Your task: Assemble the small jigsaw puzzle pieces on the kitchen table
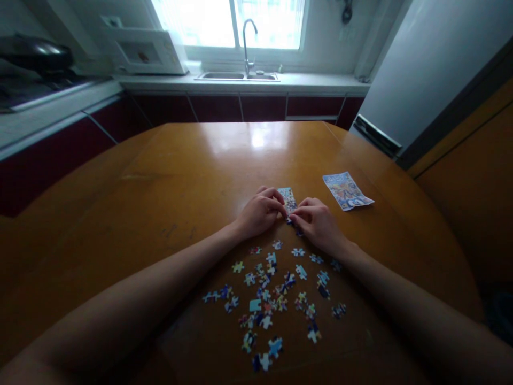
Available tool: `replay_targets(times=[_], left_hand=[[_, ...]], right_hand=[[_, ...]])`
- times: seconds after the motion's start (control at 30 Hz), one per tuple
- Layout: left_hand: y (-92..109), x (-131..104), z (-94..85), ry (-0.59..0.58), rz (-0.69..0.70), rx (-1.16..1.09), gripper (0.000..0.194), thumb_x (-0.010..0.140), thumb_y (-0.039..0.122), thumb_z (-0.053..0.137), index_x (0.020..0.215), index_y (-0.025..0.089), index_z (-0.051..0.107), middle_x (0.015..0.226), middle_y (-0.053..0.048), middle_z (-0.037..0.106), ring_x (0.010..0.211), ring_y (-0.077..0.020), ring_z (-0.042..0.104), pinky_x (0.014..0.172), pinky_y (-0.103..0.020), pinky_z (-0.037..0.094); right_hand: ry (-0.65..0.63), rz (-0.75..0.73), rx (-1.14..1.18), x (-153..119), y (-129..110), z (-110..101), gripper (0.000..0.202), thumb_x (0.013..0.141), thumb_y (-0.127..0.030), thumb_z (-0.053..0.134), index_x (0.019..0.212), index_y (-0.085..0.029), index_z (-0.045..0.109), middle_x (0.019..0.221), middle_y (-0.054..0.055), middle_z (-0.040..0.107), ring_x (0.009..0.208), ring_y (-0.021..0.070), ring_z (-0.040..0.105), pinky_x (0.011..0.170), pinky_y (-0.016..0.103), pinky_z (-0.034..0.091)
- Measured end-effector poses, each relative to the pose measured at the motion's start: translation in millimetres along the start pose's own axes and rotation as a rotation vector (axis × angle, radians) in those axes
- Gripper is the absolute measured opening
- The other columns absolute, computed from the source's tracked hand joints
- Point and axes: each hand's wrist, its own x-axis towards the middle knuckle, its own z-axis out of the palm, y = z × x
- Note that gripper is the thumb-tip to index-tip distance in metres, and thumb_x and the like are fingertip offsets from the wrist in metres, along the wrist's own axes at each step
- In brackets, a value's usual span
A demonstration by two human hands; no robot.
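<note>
A small joined section of jigsaw puzzle (287, 197) lies on the wooden table between my two hands. My left hand (261, 213) is closed, its fingertips pressed to the left and near edge of that section. My right hand (317, 222) is closed in a pinch at the section's near right corner, where a puzzle piece appears to be held; the fingers partly hide it. Just below the right hand, a dark puzzle piece (299, 232) is partly covered. Closer to me, several loose puzzle pieces (255, 305) are spread between my forearms, some overlapping.
A creased picture sheet (346, 191) rests to the right of my hands. Past the rounded wooden table (192, 160) stand a counter with a sink (222, 76) and tap (246, 45). At the left is a stove with a dark pan (40, 53); a fridge (433, 69) stands right.
</note>
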Motion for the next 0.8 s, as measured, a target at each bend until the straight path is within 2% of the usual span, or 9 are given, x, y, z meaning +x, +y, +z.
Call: replay_targets(times=[0.2, 0.33, 0.53, 0.8], left_hand=[[3.6, 0.1, -1.3, 0.003, -0.012, -0.003, 0.037, 0.077, 0.001, 0.055, 0.074, 0.030, 0.078, 0.092, -0.003, 0.066, 0.095, -0.0215, 0.055, 0.090, -0.040, 0.048], [6.0, 0.3, -2.4, 0.002, -0.027, -0.009, 0.036, 0.077, 0.002, 0.055, 0.075, 0.030, 0.078, 0.091, -0.003, 0.066, 0.095, -0.0217, 0.054, 0.090, -0.040, 0.048], [4.1, -0.3, -2.1, -0.007, -0.031, -0.016, 0.034, 0.077, 0.003, 0.057, 0.074, 0.030, 0.078, 0.092, -0.003, 0.067, 0.096, -0.0215, 0.054, 0.090, -0.039, 0.046], [7.6, 0.3, -5.2, -0.045, -0.059, -0.001, 0.032, 0.079, 0.005, 0.055, 0.075, 0.027, 0.078, 0.095, -0.003, 0.066, 0.096, -0.0204, 0.052, 0.091, -0.037, 0.045]], right_hand=[[0.075, 0.005, 0.032, -2.3, 6.1, -5.3, 0.016, 0.088, -0.016, 0.061, 0.091, -0.021, 0.076, 0.090, 0.006, 0.064, 0.093, 0.0214, 0.058, 0.084, 0.038, 0.047], [0.036, -0.012, 0.022, -7.1, 7.5, -5.2, 0.021, 0.084, -0.012, 0.061, 0.092, -0.023, 0.077, 0.092, 0.006, 0.063, 0.094, 0.0219, 0.057, 0.085, 0.038, 0.048], [-0.007, -0.017, 0.044, -9.1, 5.4, -1.4, 0.022, 0.087, -0.013, 0.060, 0.093, -0.023, 0.078, 0.092, 0.007, 0.063, 0.094, 0.0218, 0.057, 0.085, 0.039, 0.048], [-0.018, -0.034, 0.045, -9.0, 8.3, 1.0, 0.022, 0.086, -0.013, 0.063, 0.088, -0.027, 0.079, 0.091, 0.006, 0.064, 0.093, 0.0226, 0.056, 0.083, 0.039, 0.048]])
